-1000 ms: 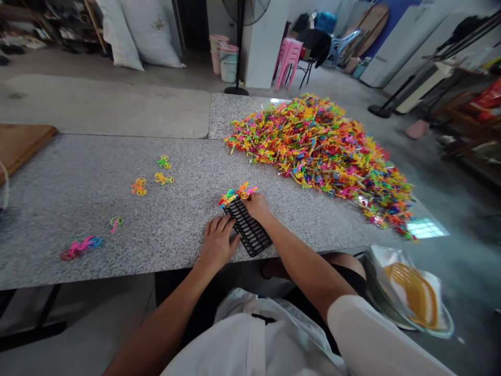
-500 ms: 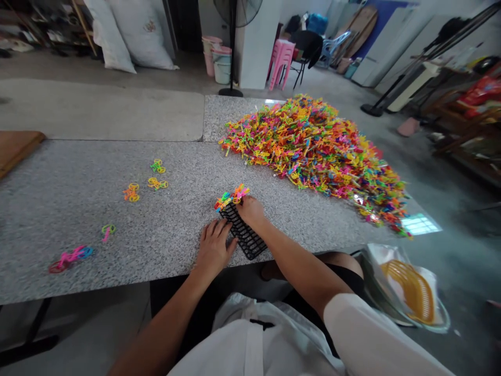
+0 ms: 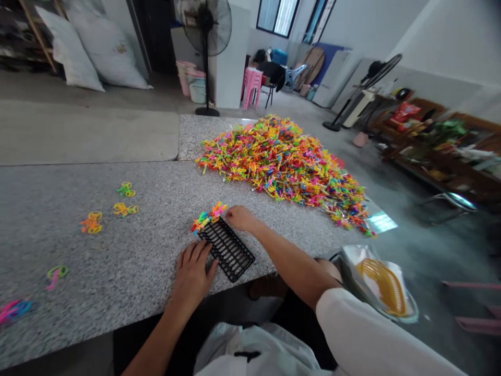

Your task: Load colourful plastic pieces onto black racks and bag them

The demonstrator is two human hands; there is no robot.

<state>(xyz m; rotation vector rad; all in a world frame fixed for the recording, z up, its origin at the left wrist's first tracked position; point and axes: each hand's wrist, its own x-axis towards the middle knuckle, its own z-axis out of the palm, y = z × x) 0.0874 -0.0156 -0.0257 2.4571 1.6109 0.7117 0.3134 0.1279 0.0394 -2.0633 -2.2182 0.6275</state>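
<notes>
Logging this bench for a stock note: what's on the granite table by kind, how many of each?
Black slotted rack: 1
Big heap of coloured plastic pieces: 1
Loose small clusters on the table's left part: 6
Total: 8

Bright, even daylight from windows [image 3: 278, 16] at the far wall, a white glare patch [image 3: 381, 222] on the floor past the table's right end, soft shadows only, strong wide-angle bending toward the edges, right-hand shelves [image 3: 442, 141] smeared by motion blur.
</notes>
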